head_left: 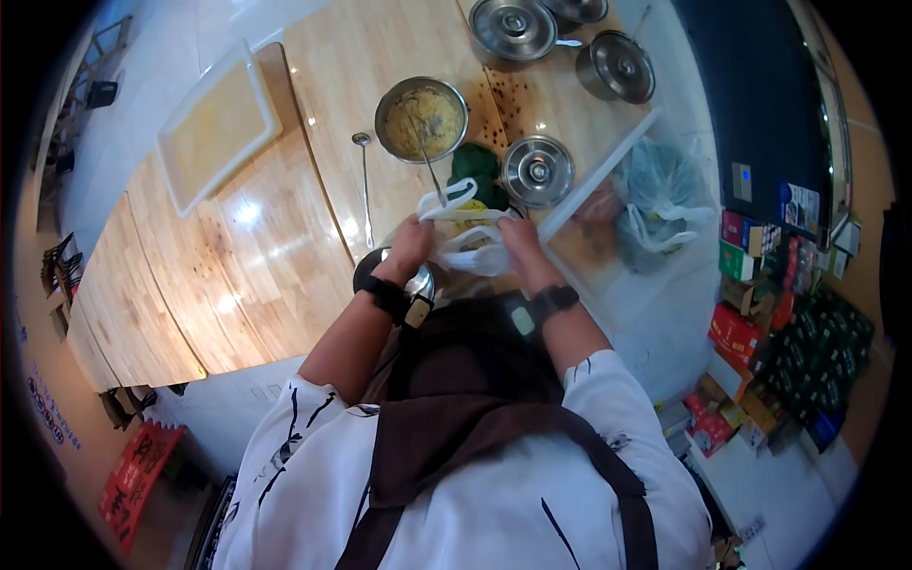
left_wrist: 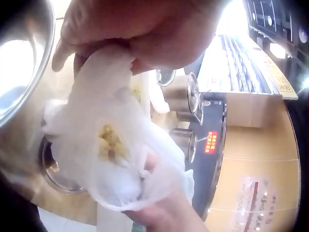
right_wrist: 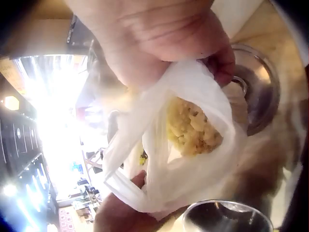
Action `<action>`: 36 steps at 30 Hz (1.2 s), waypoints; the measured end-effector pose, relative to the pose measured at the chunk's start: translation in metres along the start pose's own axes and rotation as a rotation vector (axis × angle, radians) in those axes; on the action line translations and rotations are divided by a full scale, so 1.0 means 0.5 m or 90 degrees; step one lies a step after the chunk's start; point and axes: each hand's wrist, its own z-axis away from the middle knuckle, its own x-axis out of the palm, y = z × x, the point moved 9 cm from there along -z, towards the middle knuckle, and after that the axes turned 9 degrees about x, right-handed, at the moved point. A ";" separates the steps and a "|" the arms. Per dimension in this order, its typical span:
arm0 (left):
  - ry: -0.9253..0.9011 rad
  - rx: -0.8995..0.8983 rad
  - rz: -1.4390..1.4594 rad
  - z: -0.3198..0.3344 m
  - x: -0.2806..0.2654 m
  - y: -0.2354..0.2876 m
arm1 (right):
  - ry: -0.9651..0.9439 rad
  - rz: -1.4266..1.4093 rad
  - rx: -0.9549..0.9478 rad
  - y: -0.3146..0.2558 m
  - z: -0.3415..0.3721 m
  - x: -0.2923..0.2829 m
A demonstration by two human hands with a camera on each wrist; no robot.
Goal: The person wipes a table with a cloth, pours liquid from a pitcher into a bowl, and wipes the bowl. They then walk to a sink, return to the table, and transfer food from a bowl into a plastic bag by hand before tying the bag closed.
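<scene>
White shirt [head_left: 304, 465] and brown apron [head_left: 475, 427] fill the near part of the head view — past them, the left hand [head_left: 410, 245] and right hand [head_left: 522, 239] hold a white plastic bag [head_left: 480, 261] between them, each gripping one side. Just beyond, on the wooden table [head_left: 256, 275], sits a steel bowl [head_left: 464, 122] of yellowish mash [head_left: 408, 119] with a thin metal handle [head_left: 426, 157] leaning out; a long-handled ladle [head_left: 367, 190] lies to its left, a round steel lid [head_left: 518, 180] to its right.

From the left wrist, the left hand looms closest, fingers closed on the bag's film; lumpy yellowish food [left_wrist: 112, 142] shows in the bag, the right hand below. Lidded steel pots [left_wrist: 176, 94] stand farther off.

From the right wrist, the right hand pinches the bag's upper edge — yellowish lumps show in its mouth, the lid just behind.
</scene>
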 end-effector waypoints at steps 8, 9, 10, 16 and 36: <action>-0.109 -0.131 0.418 0.061 -0.010 0.074 | -0.341 -0.009 -0.204 -0.180 0.239 0.032; -0.107 -0.127 0.418 0.070 -0.015 0.088 | -0.383 -0.168 -0.023 -0.150 0.229 0.040; -0.143 -0.169 0.492 0.087 -0.001 0.103 | -0.385 -0.167 -0.026 -0.157 0.231 0.042; -0.221 -0.211 0.565 0.098 -0.007 0.098 | -0.718 -0.464 0.071 -0.179 0.291 0.146; -0.272 -0.120 0.750 0.034 -0.024 0.249 | -0.279 0.073 -0.295 -0.364 0.265 0.134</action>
